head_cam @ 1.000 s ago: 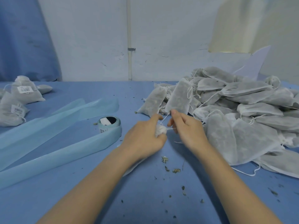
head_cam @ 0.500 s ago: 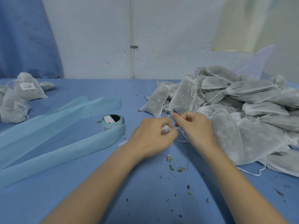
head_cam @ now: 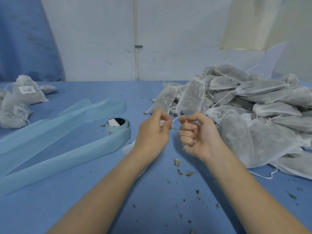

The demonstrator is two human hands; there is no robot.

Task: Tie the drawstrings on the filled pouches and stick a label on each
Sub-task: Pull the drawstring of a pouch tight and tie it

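Both hands have drawn apart since a moment ago, pulling the drawstring [head_cam: 175, 119] taut between them. Left hand [head_cam: 154, 132] pinches one end between thumb and forefinger and hides most of the pouch [head_cam: 128, 147], whose white edge peeks out by its wrist on the blue bench [head_cam: 84, 191]. Right hand [head_cam: 198, 134] is fisted round the other end, which trails out below its little finger. Untied pouches [head_cam: 253, 119] are heaped to the right; labelled ones [head_cam: 25, 93] lie far left, the label roll [head_cam: 117, 124] just left of the hands.
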